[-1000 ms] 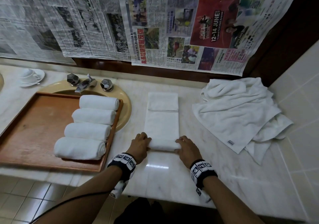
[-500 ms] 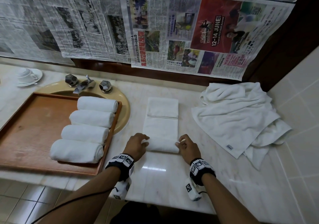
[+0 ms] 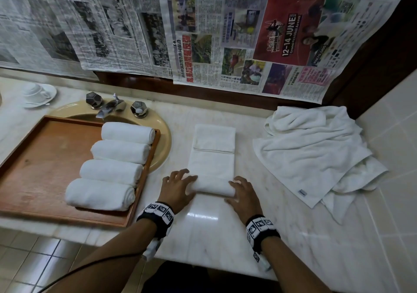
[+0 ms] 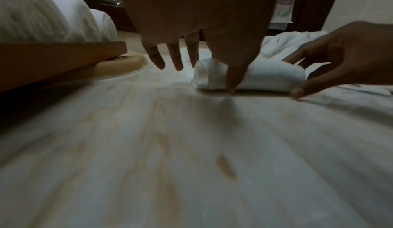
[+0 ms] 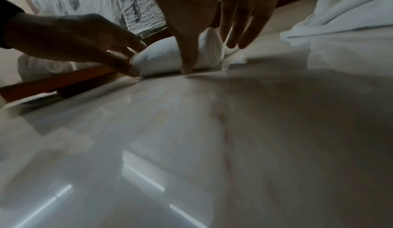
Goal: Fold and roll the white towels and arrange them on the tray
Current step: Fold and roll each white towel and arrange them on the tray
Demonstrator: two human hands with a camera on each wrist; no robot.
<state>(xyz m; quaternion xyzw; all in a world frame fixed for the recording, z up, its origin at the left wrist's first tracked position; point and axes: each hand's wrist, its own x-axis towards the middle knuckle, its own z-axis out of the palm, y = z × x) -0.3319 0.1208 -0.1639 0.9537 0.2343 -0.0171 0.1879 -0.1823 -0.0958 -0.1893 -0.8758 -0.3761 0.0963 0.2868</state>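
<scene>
The scene is dimly and evenly lit. On the marble counter (image 3: 203,236), bright glare patches are seen near its front edge in the head view, and streaked reflections are shown in the right wrist view. Soft shadows are cast under the left hand (image 4: 202,21) and right hand (image 5: 212,13), which are rendered dark and underexposed. The wrist foregrounds are smeared and out of focus. Straight lines are bent toward the frame edges.
</scene>
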